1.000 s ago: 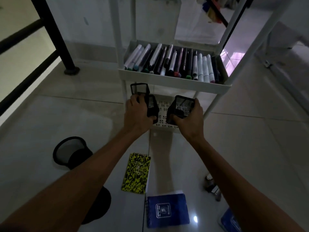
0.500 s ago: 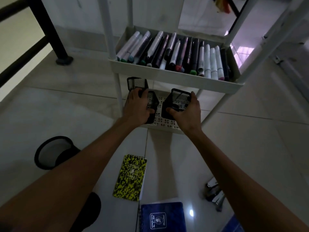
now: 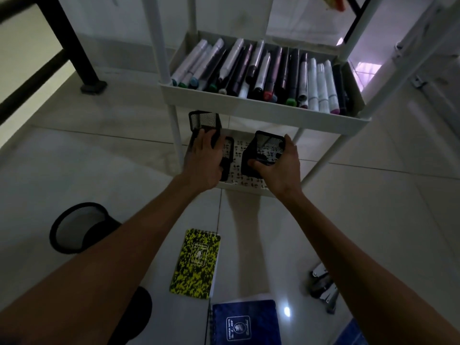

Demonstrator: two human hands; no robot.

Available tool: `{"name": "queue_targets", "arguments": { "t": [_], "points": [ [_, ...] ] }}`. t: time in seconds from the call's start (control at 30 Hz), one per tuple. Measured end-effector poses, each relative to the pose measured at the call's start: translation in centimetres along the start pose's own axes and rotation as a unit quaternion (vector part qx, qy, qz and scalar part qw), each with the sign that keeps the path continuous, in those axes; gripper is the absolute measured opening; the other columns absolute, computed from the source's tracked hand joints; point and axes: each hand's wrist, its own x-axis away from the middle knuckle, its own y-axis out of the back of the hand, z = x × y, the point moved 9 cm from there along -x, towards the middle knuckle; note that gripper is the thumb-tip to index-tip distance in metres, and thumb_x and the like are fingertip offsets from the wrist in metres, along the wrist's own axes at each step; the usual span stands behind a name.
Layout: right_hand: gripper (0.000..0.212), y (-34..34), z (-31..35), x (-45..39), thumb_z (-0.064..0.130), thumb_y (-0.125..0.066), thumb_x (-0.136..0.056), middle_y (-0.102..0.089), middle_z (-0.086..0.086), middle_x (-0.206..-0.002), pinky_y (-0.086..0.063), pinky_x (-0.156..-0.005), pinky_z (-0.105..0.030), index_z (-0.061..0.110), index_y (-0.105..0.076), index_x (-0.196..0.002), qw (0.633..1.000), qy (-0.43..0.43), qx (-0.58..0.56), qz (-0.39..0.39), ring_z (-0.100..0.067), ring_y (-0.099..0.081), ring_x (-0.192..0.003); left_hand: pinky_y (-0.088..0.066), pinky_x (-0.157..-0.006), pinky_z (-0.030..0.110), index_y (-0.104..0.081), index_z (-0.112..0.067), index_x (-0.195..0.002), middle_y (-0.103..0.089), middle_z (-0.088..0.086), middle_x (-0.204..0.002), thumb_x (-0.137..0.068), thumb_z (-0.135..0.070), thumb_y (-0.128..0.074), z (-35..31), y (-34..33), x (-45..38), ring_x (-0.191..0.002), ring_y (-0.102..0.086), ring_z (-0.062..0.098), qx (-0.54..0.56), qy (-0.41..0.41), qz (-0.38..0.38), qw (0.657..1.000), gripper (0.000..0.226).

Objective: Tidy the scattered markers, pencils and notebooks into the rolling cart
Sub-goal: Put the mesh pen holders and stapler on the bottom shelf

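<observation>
Gripping a black square mesh pen holder [image 3: 263, 151] with the right hand [image 3: 278, 168], fingers curled round its rim, over the lower shelf [image 3: 245, 185] of the white rolling cart [image 3: 263, 113]. Grasping a second black mesh holder [image 3: 225, 158] with the left hand [image 3: 205, 160]. Lying packed in the upper tray: assorted markers [image 3: 261, 73]. Resting on the tiled floor: yellow-and-black speckled notebook [image 3: 196, 263], blue notebook [image 3: 245, 322].

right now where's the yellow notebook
In the head view the yellow notebook lies flat on the floor tiles, low and centre between the forearms, just above the blue notebook and right of the round mesh bin.
</observation>
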Motion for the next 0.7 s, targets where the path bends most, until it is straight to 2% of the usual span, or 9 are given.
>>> {"name": "queue_targets", "arguments": {
  "t": [0.1, 0.2, 0.27, 0.33, 0.4, 0.5, 0.57, 0.63, 0.7],
  "points": [
    [0.084, 0.0, -0.2, 0.0, 0.018, -0.086, -0.071, -0.043, -0.001, -0.124, -0.028, -0.075, 0.010, 0.004, -0.038, -0.138, 1.000, 0.010, -0.015, 0.005, -0.003, -0.036, -0.107, -0.007, -0.121, 0.048, -0.007, -0.009, -0.154, -0.004, 0.014, -0.161, -0.084, -0.027, -0.065, 0.2, 0.3, 0.5, -0.148, 0.002, 0.034, 0.027, 0.011, -0.037, 0.999, 0.092],
    [0.080, 0.0, -0.1, -0.2, 0.015, -0.086, -0.070, -0.037, 0.007, -0.114, -0.028, -0.068, 0.013, 0.002, -0.041, -0.136, 1.000, 0.009, -0.025, 0.003, -0.003, -0.037, -0.105, -0.005, -0.122, 0.043, -0.015, -0.009, -0.153, -0.013, 0.012, -0.161, -0.089, -0.035, -0.058, -1.5, 0.7, 0.5, -0.149, -0.004, 0.029, 0.010, -0.049, -0.067, 0.996, 0.081],
    [0.078, -0.3, -0.1, -0.6, 0.015, -0.086, -0.070, -0.038, 0.009, -0.111, -0.034, -0.074, 0.009, 0.005, -0.043, -0.134, 1.000, 0.001, -0.021, 0.003, -0.002, -0.039, -0.105, -0.003, -0.121, 0.042, -0.017, -0.011, -0.153, -0.013, 0.011, -0.161, -0.091, -0.041, -0.055, -2.1, 0.4, 0.3, -0.149, -0.004, 0.028, -0.014, -0.078, -0.058, 0.995, 0.079],
    [0.076, -0.6, -0.1, -1.2, 0.020, -0.088, -0.066, -0.045, 0.008, -0.112, -0.047, -0.090, -0.010, 0.010, -0.046, -0.129, 1.000, -0.005, -0.021, -0.001, -0.005, -0.043, -0.105, -0.001, -0.120, 0.042, -0.018, -0.012, -0.153, -0.015, 0.010, -0.161, -0.091, -0.043, -0.056, -1.9, 0.3, 0.0, -0.149, -0.005, 0.027, -0.033, -0.093, -0.057, 0.994, 0.079],
    [0.074, -1.1, 0.1, -1.8, 0.027, -0.089, -0.065, -0.051, 0.004, -0.117, -0.047, -0.096, -0.025, 0.013, -0.048, -0.126, 1.000, -0.008, -0.016, 0.005, -0.005, -0.044, -0.105, -0.003, -0.120, 0.041, -0.023, -0.011, -0.152, -0.021, 0.010, -0.158, -0.091, -0.037, -0.059, -1.5, 0.6, -0.1, -0.148, -0.011, 0.029, -0.041, -0.099, -0.067, 0.992, 0.075],
    [0.075, -2.1, 0.5, -3.0, 0.030, -0.088, -0.065, -0.054, 0.010, -0.116, -0.042, -0.091, -0.020, 0.015, -0.049, -0.127, 1.000, -0.007, -0.007, 0.010, -0.002, -0.045, -0.104, -0.017, -0.118, 0.044, -0.030, -0.005, -0.148, -0.032, 0.017, -0.150, -0.088, -0.033, -0.060, -1.5, 0.9, -0.2, -0.141, -0.026, 0.036, -0.062, -0.107, -0.075, 0.989, 0.073],
    [0.076, -3.0, 0.7, -3.7, 0.031, -0.090, -0.060, -0.060, 0.006, -0.119, -0.050, -0.095, -0.028, 0.015, -0.052, -0.124, 1.000, -0.004, -0.020, -0.001, -0.008, -0.056, -0.107, -0.023, -0.116, 0.045, -0.032, -0.004, -0.147, -0.037, 0.020, -0.145, -0.085, -0.033, -0.058, -0.8, 1.1, -0.2, -0.136, -0.031, 0.038, -0.084, -0.097, -0.081, 0.988, 0.073],
    [0.078, -4.0, 0.8, -4.4, 0.032, -0.090, -0.059, -0.060, -0.001, -0.120, -0.052, -0.097, -0.035, 0.014, -0.052, -0.124, 1.000, -0.011, -0.008, -0.013, -0.016, -0.057, -0.112, -0.022, -0.116, 0.045, -0.031, -0.005, -0.148, -0.036, 0.019, -0.145, -0.082, -0.033, -0.059, 0.1, 1.0, -0.3, -0.137, -0.029, 0.037, -0.085, -0.090, -0.077, 0.989, 0.076],
    [0.079, -5.0, 0.8, -5.1, 0.032, -0.090, -0.060, -0.059, -0.004, -0.121, -0.050, -0.098, -0.033, 0.012, -0.051, -0.126, 0.999, -0.022, -0.010, -0.023, -0.019, -0.056, -0.114, -0.021, -0.118, 0.045, -0.028, -0.006, -0.149, -0.032, 0.018, -0.150, -0.082, -0.032, -0.060, 0.6, 0.7, -0.3, -0.140, -0.025, 0.036, -0.065, -0.093, -0.070, 0.991, 0.079]
  ]
}}
